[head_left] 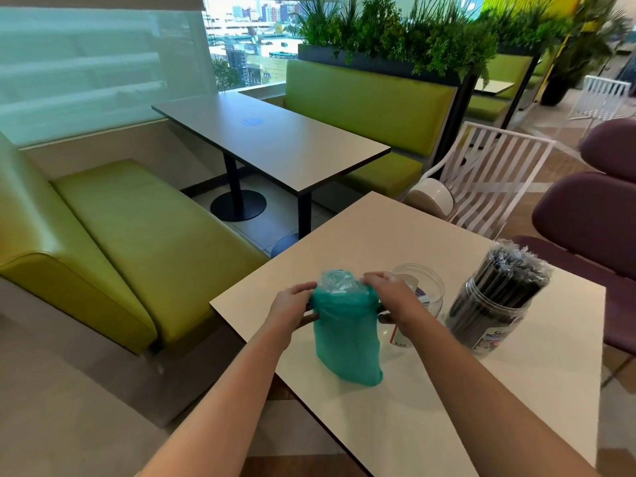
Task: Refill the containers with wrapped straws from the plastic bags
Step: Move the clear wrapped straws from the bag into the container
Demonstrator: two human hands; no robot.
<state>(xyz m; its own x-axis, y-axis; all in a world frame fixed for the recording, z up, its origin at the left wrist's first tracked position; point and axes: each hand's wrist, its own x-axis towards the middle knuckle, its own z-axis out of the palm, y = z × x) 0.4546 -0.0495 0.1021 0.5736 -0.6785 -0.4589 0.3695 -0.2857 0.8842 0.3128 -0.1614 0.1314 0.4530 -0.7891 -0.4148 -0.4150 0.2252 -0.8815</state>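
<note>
White counter (344, 242) | left hand (292, 304) and right hand (392, 294) each grip teal plastic bag (347, 335) by its mouth | empty clear jar (421, 287) just beyond right hand

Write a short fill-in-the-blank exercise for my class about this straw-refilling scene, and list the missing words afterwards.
1. Both hands, left and right, grip the top of a ____ plastic bag.
2. The jar at the right is packed with ____ wrapped straws.
3. The clear jar behind the right hand looks nearly ____.
4. The bench left of the table is ____.

Missing words: green; black; empty; green
</note>
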